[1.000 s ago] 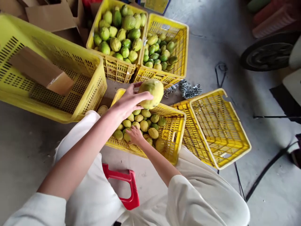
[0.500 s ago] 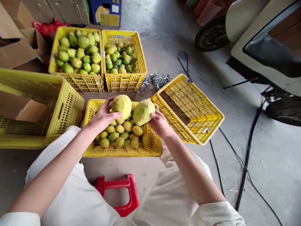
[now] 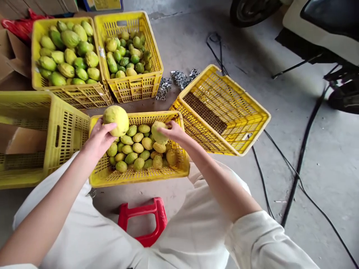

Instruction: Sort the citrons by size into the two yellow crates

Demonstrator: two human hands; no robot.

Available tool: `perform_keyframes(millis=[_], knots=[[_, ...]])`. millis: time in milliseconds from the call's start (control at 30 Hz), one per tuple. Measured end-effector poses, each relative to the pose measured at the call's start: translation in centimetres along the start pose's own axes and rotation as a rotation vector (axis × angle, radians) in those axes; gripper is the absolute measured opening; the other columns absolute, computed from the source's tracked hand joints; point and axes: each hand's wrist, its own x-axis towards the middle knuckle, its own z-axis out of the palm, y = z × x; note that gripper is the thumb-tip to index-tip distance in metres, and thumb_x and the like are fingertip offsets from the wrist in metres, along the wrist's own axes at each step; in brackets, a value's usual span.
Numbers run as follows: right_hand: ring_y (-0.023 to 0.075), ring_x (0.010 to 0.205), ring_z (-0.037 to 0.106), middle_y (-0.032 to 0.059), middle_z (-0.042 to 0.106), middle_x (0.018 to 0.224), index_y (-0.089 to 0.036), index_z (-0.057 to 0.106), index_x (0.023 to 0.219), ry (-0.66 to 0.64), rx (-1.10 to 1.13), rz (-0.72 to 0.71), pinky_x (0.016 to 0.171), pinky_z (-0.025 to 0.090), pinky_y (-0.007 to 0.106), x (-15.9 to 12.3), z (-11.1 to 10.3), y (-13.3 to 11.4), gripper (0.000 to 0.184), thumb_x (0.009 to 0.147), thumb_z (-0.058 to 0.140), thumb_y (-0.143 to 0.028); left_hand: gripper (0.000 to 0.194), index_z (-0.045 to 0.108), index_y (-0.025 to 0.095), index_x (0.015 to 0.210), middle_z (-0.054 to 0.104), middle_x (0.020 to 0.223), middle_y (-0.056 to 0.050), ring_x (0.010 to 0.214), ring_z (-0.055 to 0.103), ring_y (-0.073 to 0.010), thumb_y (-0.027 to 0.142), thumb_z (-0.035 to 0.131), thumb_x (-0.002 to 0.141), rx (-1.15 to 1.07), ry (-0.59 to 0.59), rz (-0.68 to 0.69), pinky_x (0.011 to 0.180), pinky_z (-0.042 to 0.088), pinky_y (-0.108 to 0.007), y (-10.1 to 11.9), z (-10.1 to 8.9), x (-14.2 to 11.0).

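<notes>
My left hand (image 3: 98, 139) grips a large pale yellow fruit (image 3: 116, 119) over the left rim of the near yellow crate (image 3: 140, 176). That crate holds several smaller yellow-green fruits. My right hand (image 3: 173, 132) closes round a second yellow-green fruit (image 3: 157, 132), low among the pile at the crate's right side.
Two yellow crates of green fruit (image 3: 70, 91) (image 3: 131, 87) stand behind. A tilted yellow crate (image 3: 224, 112) with nothing in it lies to the right, a big one with cardboard (image 3: 33, 145) to the left. Red stool (image 3: 146, 224) between my knees. Cables (image 3: 297, 172) and a scooter (image 3: 322, 26) at right.
My right hand has come down with its fruit from above the crate into the pile. My left hand has carried the large fruit leftward, towards the crate's left rim.
</notes>
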Motion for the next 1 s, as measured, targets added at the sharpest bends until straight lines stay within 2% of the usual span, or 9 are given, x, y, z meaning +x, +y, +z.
perform_keyframes(millis=[100,167,200,300,367,533,733,867,1000], knots=[[0.0269,0.106,0.077,0.0156,0.079,0.121,-0.013,0.067,0.128,-0.318,-0.325,0.211,0.095,0.062,0.039,-0.2,1.9,1.7,0.055,0.092,0.082,-0.051,0.03,0.072,0.03,0.108,0.081,0.124,-0.001,0.153,0.057,-0.0315,0.028,0.078,0.079,-0.122,0.111,-0.094,0.114,0.063,-0.043,-0.2,-0.4,0.8],[0.0232,0.099,0.078,0.0104,0.082,0.116,-0.018,0.07,0.126,-0.488,-0.376,0.206,0.089,0.063,0.033,-0.6,2.3,2.8,0.049,0.091,0.086,-0.049,0.025,0.072,0.029,0.107,0.082,0.125,-0.003,0.154,0.057,-0.0284,0.021,0.073,0.084,-0.228,0.173,-0.136,0.116,0.061,-0.041,-0.3,-0.3,1.0],[0.023,0.1,0.078,0.0087,0.082,0.116,-0.02,0.07,0.125,-0.505,-0.394,0.197,0.091,0.063,0.032,-0.6,2.2,3.4,0.047,0.09,0.088,-0.046,0.024,0.072,0.028,0.107,0.082,0.125,-0.004,0.154,0.058,-0.0273,0.018,0.071,0.086,-0.268,0.193,-0.148,0.117,0.06,-0.04,-0.2,-0.2,1.0],[0.031,0.127,0.072,0.014,0.078,0.129,-0.019,0.068,0.132,-0.379,-0.518,0.189,0.109,0.057,0.04,0.2,1.6,5.6,0.04,0.097,0.081,-0.033,0.025,0.072,0.027,0.112,0.082,0.125,-0.006,0.148,0.063,-0.0266,0.016,0.071,0.089,-0.353,0.203,-0.164,0.119,0.058,-0.039,-0.1,0.1,0.6],[0.0357,0.135,0.067,0.0176,0.074,0.134,-0.017,0.068,0.131,-0.307,-0.603,0.194,0.113,0.054,0.048,1.4,1.6,7.2,0.033,0.101,0.076,-0.028,0.031,0.072,0.025,0.117,0.082,0.123,-0.007,0.142,0.068,-0.0267,0.014,0.071,0.089,-0.396,0.174,-0.159,0.118,0.058,-0.039,0.1,0.3,0.1],[0.0248,0.12,0.072,0.0097,0.071,0.137,-0.021,0.072,0.13,-0.363,-0.682,0.199,0.103,0.062,0.047,3.2,4.3,11.2,0.031,0.105,0.072,-0.04,0.038,0.071,0.021,0.126,0.082,0.111,-0.005,0.127,0.076,-0.0236,0.007,0.065,0.091,-0.414,0.097,-0.157,0.115,0.06,-0.038,0.5,0.2,-0.5],[0.0417,0.141,0.062,0.0216,0.071,0.139,-0.015,0.064,0.126,-0.325,-0.661,0.204,0.114,0.053,0.053,3.2,7.2,14.0,0.062,0.075,0.096,-0.029,0.044,0.071,0.023,0.132,0.082,0.116,-0.005,0.132,0.073,-0.0283,0.006,0.069,0.091,-0.497,0.098,-0.208,0.113,0.062,-0.04,1.0,-0.5,-0.3],[0.0446,0.137,0.063,0.025,0.073,0.133,-0.012,0.063,0.124,-0.273,-0.557,0.229,0.113,0.052,0.054,3.9,7.3,14.3,0.069,0.067,0.097,-0.031,0.05,0.069,0.019,0.135,0.082,0.124,-0.007,0.136,0.071,-0.0323,0.005,0.072,0.087,-0.516,0.081,-0.221,0.115,0.061,-0.044,1.6,-0.6,-0.6],[0.0323,0.115,0.074,0.0192,0.079,0.122,-0.014,0.07,0.117,-0.297,-0.322,0.228,0.1,0.06,0.043,4.9,5.8,13.9,0.053,0.081,0.088,-0.048,0.042,0.07,0.018,0.132,0.082,0.123,-0.008,0.138,0.07,-0.0317,0.007,0.067,0.092,-0.479,0.11,-0.234,0.115,0.06,-0.047,1.5,-0.5,-0.8]])
